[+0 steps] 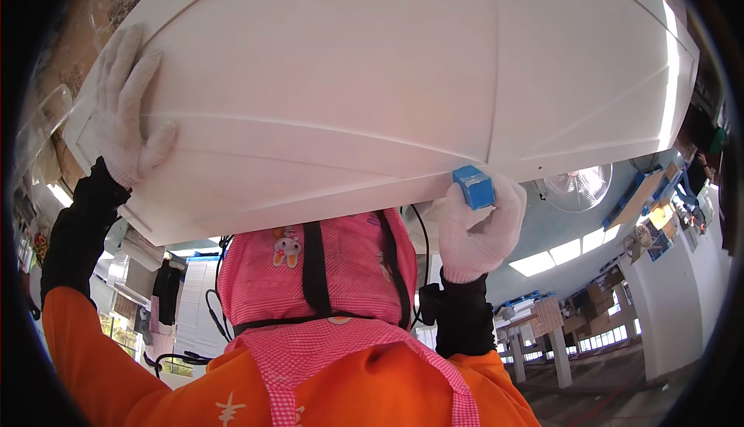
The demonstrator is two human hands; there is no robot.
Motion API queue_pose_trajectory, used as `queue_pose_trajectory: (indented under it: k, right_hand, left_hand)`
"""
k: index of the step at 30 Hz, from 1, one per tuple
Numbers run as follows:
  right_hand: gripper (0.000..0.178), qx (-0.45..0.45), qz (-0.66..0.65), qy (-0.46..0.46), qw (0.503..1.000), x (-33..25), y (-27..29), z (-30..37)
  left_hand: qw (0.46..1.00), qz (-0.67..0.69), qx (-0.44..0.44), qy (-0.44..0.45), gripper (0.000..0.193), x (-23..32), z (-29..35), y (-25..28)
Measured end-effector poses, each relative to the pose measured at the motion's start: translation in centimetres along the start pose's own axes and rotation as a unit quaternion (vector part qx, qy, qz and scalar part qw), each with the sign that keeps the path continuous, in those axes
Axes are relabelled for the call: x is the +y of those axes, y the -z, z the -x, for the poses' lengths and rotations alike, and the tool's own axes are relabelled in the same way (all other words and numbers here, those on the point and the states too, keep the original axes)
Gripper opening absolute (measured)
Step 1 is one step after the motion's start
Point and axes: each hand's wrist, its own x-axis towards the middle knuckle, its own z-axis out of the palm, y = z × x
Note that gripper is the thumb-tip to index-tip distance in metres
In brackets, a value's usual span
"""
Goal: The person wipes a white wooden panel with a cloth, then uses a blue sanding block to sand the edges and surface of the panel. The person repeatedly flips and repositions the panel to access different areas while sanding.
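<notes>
A large white panel point(325, 63) with raised or grooved frame lines takes up the upper part of the head view. My left hand point(124, 117), in a white knit glove, lies against the panel's left end with its fingers spread. At the panel's near edge, right of the middle, my right hand point(487, 233), gloved the same way, grips a small blue block point(474, 187). The block has a pale, dusty-looking face and is beside or touching that edge; which one I cannot tell. The panel hides what lies behind it.
Brown cardboard point(97, 12) shows past the panel's upper left corner. A round fan point(577, 187) is beyond the near edge at right. Farther off stand a white pillar point(659, 318) and stacked goods point(546, 315). Black cables point(213, 311) hang near my pink-checked cloth point(341, 357).
</notes>
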Motion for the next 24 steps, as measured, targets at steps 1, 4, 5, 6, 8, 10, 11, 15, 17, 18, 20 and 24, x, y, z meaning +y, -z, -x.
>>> queue_pose_trajectory:
  k: [1,4,5,6,8,10,11,15,17,18,20,24]
  right_hand:
    - [0.037,-0.013,-0.011,0.013,1.0,-0.7,-0.3,0.5]
    - [0.045,-0.098,-0.069,0.047,0.992,-2.4,-1.1,1.9]
    - [0.044,-0.107,-0.079,0.05,0.99,-2.7,-1.1,2.0]
    - [0.043,-0.115,-0.089,0.053,0.988,-2.9,-1.1,1.9]
    - [0.041,-0.056,-0.078,0.007,0.995,-1.8,-0.5,1.3]
    - [0.039,0.0,-0.075,-0.039,0.996,0.3,0.3,0.3]
    - [0.038,0.042,-0.078,-0.096,0.991,1.7,0.8,-0.2]
    - [0.038,0.06,-0.07,-0.056,0.994,3.4,0.8,-0.3]
    - [0.038,0.025,-0.058,-0.029,0.998,1.2,0.2,0.2]
    - [0.039,-0.01,-0.045,-0.001,0.999,-0.1,-0.2,0.7]
    - [0.041,-0.061,-0.049,0.05,0.996,-1.5,-0.7,1.7]
    - [0.042,-0.007,-0.019,0.046,0.999,0.1,-0.4,0.7]
  left_hand:
    - [1.0,0.0,-0.001,-0.006,0.065,-0.1,-0.1,-0.1]
    - [1.0,-0.002,0.004,-0.008,0.065,0.1,0.1,0.2]
    - [1.0,-0.001,0.005,-0.009,0.065,0.1,0.1,0.2]
    - [1.0,-0.004,-0.001,-0.005,0.066,0.1,0.1,0.4]
    - [1.0,-0.003,-0.006,-0.002,0.066,0.0,-0.1,0.0]
    - [1.0,-0.002,0.002,-0.006,0.066,0.1,-0.1,0.1]
    - [1.0,-0.004,-0.002,-0.007,0.066,0.3,-0.2,0.3]
    - [1.0,-0.014,-0.008,-0.005,0.066,0.3,-0.3,0.3]
    - [1.0,-0.009,-0.004,-0.008,0.066,0.4,-0.5,0.2]
    - [1.0,-0.008,-0.007,-0.006,0.066,0.4,-0.6,0.2]
    - [1.0,-0.005,-0.006,-0.005,0.066,0.5,-0.6,0.3]
    - [1.0,-0.006,-0.019,0.004,0.065,0.5,-0.5,0.5]
